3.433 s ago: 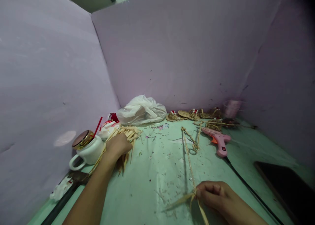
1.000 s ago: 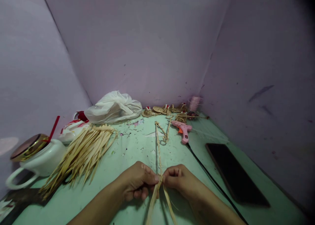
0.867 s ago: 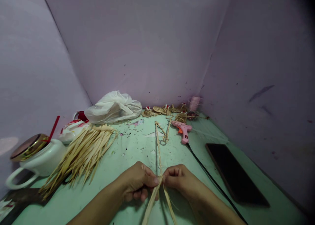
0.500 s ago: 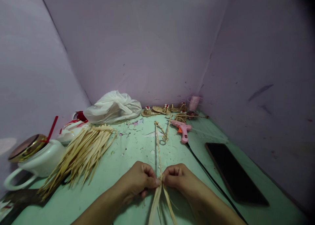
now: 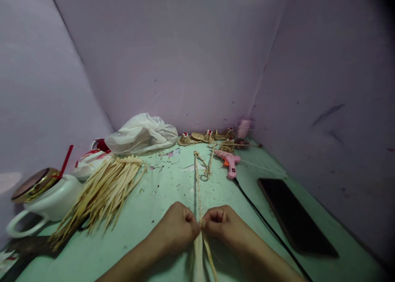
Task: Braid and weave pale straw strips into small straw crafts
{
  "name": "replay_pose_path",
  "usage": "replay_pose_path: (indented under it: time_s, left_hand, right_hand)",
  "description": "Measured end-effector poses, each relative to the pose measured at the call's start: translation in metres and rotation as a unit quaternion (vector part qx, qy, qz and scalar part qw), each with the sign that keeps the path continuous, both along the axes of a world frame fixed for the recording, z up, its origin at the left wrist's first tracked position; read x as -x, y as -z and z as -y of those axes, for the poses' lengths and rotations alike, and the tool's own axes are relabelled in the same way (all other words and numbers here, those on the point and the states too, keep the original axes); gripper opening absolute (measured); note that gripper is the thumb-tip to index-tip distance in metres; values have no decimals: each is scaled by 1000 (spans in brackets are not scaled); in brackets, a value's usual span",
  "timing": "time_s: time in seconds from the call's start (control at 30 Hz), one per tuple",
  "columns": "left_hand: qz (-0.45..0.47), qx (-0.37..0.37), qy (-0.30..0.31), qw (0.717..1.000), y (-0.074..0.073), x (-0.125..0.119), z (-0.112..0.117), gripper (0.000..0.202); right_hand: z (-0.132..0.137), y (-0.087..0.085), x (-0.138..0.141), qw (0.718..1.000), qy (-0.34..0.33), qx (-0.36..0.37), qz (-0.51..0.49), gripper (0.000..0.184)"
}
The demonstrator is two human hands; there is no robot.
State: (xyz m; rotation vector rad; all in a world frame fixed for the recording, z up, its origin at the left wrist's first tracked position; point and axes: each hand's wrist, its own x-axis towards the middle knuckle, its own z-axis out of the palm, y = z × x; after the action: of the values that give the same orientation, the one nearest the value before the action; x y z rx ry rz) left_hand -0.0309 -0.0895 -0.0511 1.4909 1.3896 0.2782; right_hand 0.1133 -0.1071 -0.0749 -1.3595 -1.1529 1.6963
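Observation:
A thin braid of pale straw runs from the middle of the table toward me. Its near end is pinched between my left hand and my right hand, which almost touch. Below the fingers, loose flat straw strands spread toward the front edge. Both hands are closed, and the fingertips partly hide the join where braid meets strands. The far end of the braid lies in a loose coil on the table.
Left are a bundle of straw strips, a white teapot-like pot and a white plastic bag. Right are a pink glue gun with a black cord and a dark phone. Small woven hats line the back wall.
My left hand has rolled over, its fingers now curled inward at the braid's end. The loose strands beneath have shifted and lie closer together. My right hand stays nearly in place.

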Motion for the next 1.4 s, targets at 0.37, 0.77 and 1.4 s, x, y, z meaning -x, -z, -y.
replay_pose_path:
  time_s: [0.37, 0.77, 1.4]
  left_hand:
    - [83, 157, -77, 981, -5, -1, 2, 38]
    - [235, 239, -69, 940, -4, -3, 11, 51]
    - [180, 165, -6, 970, 0, 6, 3, 26]
  right_hand:
    - [4, 1, 5, 998, 12, -19, -51, 15]
    - [9, -15, 5, 987, 22, 79, -136, 23]
    - [1, -9, -10, 997, -76, -22, -6, 17]
